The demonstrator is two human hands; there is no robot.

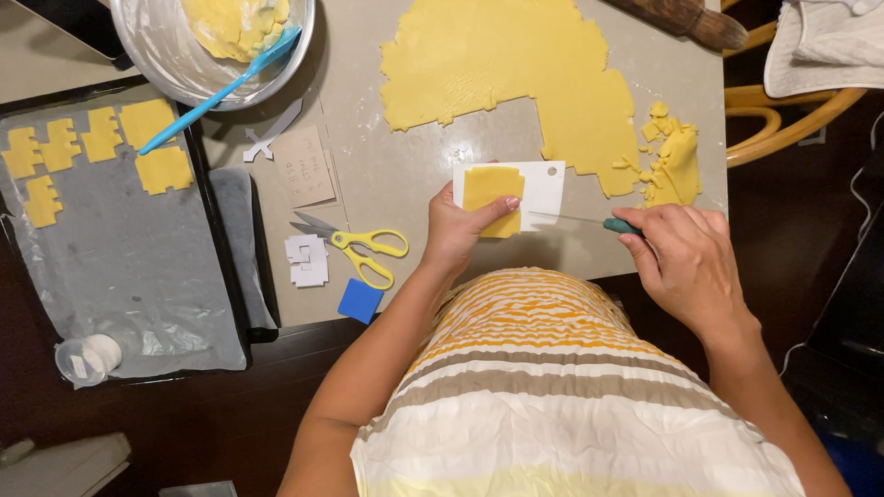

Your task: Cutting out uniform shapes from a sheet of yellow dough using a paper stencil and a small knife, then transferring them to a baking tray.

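Note:
My left hand (456, 228) holds a white plastic scraper card (543, 187) with a square piece of yellow dough (493, 189) lying on it, thumb pressing the dough's lower edge. My right hand (691, 262) grips a thin knife with a teal handle (619, 225); its blade points left and reaches the card's right edge. Behind them, a large sheet of rolled yellow dough (516, 64) lies on the table with a stepped cut-out along its near edge. A heap of dough scraps (674, 164) sits to the right.
A lined baking tray (120, 267) at left carries several notched dough pieces. A metal bowl (166, 51) with dough and a blue spatula stands at back left. Yellow scissors (364, 250), paper templates (307, 260), a blue square (360, 301), a rolling pin (691, 18) and a small cup (87, 357) lie around.

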